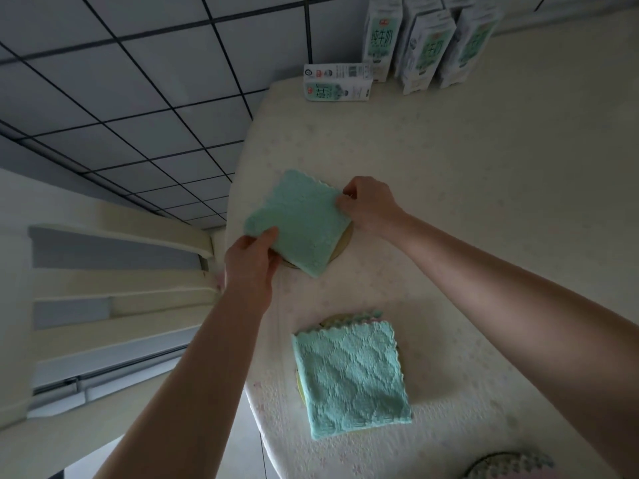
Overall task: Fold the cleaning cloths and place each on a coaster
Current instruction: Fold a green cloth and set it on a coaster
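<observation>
Fingers [270,234] of my left hand [250,261] pinch the near-left corner of a folded green cloth [297,219], thumb on top and the other fingertips hidden beneath. The curled fingers of my right hand [368,207] pinch the opposite corner, on the right. The cloth is a small square, turned like a diamond, held close over a round yellowish coaster [343,240] by the left edge of the table [484,202], about midway along it. Only a sliver of the coaster's rim shows past the cloth's near-right side, and I cannot tell whether the cloth touches it yet. I judge this to be the placing step. To do it well, I should lower both corners together so the folded layers do not slide apart. I should centre the square over the round rim so it does not hang toward the table's left edge, and let go only once it lies flat. Nearer me, by the same edge, a second folded cloth [351,378] already rests on its own coaster [331,319]. Milk cartons [428,46] stand near the table's far left corner, with one more carton [337,83] lying on its side.
</observation>
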The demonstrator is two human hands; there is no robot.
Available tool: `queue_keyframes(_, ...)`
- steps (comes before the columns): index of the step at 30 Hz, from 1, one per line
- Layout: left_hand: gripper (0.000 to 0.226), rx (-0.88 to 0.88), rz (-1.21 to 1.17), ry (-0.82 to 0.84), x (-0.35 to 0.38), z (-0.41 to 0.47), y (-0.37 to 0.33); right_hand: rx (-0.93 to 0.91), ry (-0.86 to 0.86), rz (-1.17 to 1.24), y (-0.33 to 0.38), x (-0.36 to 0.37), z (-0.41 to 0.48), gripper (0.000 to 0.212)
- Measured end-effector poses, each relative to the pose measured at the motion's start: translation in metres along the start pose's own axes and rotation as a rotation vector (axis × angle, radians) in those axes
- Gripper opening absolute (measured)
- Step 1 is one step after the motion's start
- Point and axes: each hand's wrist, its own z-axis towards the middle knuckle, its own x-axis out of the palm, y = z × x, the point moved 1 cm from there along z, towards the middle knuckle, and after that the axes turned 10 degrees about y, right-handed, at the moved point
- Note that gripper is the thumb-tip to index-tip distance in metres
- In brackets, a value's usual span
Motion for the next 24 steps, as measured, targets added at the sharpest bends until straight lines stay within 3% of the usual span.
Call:
queue_keyframes(7, 0.027, 0.115, 0.17, 0.1, 0.009, 0.009, -0.011, 0.004, -0.032, 0.093, -0.005, 0.006, -0.007, 0.021)
queue_keyframes(11, 0.028, 0.124, 0.162, 0.024, 0.014, 0.026, -0.022, 0.001, -0.116, 0.19, -0.019, 0.028, -0.029, 0.016)
queue_keyframes(18, 0.026, 0.347, 0.661, -0.22, 0.016, 0.043, -0.019, -0.048, -0.19, 0.267, -0.027, 0.056, -0.039, 0.013)
queue_keyframes(21, 0.029, 0.378, 0.709, -0.248, 0.012, 0.039, -0.02, -0.058, -0.194, 0.242, -0.029, 0.056, -0.036, 0.015)
queue_keyframes(24, 0.047, 0.376, 0.714, -0.198, 0.01, 0.024, -0.016, -0.142, -0.188, 0.16, -0.032, 0.055, -0.041, 0.026)
